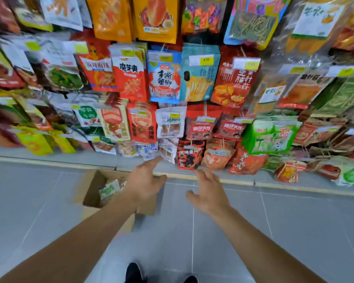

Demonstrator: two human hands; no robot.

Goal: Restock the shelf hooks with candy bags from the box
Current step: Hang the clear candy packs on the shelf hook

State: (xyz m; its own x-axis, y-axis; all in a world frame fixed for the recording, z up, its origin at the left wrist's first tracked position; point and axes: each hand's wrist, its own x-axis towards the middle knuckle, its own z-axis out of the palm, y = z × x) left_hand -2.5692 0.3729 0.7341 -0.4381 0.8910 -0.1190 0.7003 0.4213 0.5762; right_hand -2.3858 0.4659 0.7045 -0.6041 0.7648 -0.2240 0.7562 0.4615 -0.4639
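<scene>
Hands [178, 186] above box [90, 193], empty.

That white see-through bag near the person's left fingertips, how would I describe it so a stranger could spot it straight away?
Start at the wall of hanging snack bags and drop to its lowest row, just above the grey floor. Right beyond the left hand, whose forefinger points at it, hangs a small white bag with clear windows. Its right-hand neighbour is a black and red bag, and it is paler than either neighbour.
</scene>
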